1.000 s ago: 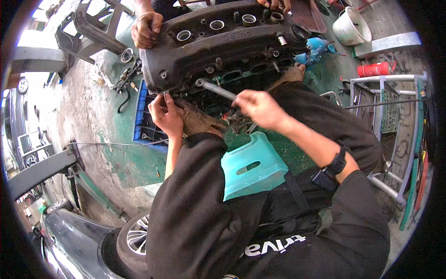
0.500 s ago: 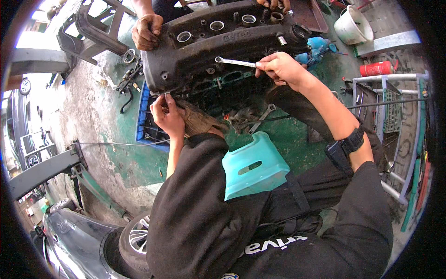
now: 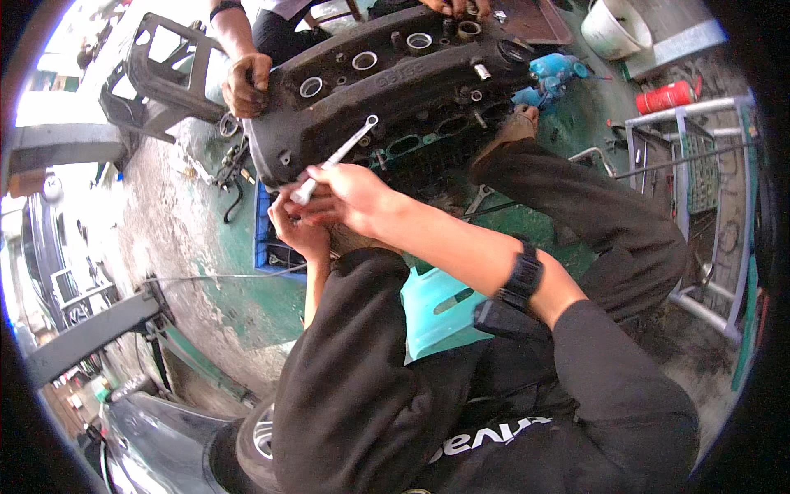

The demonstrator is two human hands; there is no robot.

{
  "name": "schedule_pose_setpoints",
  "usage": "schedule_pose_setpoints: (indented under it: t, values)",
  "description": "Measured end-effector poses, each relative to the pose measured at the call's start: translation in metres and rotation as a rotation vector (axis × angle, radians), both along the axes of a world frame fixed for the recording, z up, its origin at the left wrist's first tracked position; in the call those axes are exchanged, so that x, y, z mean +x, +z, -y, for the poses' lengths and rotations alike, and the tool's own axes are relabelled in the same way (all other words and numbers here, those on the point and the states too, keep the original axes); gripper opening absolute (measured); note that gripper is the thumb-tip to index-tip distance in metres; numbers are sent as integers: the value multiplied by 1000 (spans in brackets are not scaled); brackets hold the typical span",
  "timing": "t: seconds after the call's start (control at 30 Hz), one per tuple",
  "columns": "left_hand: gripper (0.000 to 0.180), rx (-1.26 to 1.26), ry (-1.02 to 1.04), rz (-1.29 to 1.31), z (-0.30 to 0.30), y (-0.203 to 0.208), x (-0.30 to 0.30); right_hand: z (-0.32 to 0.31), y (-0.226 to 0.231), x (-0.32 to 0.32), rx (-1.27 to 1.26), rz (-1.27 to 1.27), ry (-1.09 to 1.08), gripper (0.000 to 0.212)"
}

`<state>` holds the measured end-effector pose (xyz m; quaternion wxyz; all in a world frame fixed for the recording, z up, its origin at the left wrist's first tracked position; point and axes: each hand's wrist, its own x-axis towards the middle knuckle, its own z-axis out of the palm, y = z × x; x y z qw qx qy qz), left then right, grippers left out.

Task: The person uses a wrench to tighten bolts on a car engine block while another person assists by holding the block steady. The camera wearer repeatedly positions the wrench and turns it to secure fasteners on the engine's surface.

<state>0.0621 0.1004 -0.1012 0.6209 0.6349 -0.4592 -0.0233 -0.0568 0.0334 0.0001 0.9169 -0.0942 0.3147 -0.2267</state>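
A black engine with its valve cover [image 3: 329,136] on top lies before me, dark with grease. My right hand [image 3: 354,193] grips a silver combination wrench [image 3: 352,142], whose ring end points up over the engine's near side. The wrench's other end lies by the fingers of my left hand [image 3: 300,230]. That hand is closed at the engine's near left corner; partly covered by my right hand, whatever it pinches cannot be made out. Another person's hand [image 3: 247,85] rests on the left end of the cover, and a second hand [image 3: 455,6] is at its far edge.
A turquoise plastic stool [image 3: 428,321] is between my legs. A blue crate [image 3: 263,235] lies under the engine's left end. Around stand a metal stand [image 3: 160,78], a white bucket [image 3: 613,33], a red fire extinguisher [image 3: 665,97] and a metal rack [image 3: 683,132]. Another wrench [image 3: 479,198] lies near my leg.
My right hand has brought the wrench left and toward me, from over the engine's middle to my left hand. The wrench has turned to a slant. My left hand stays at the corner.
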Motion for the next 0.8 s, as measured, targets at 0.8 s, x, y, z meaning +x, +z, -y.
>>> schedule_pose_setpoints:
  t: [0.8]
  values:
    - [19,182,151,-54,1,10,-4,72,28,-201,-934,-753,355,22]
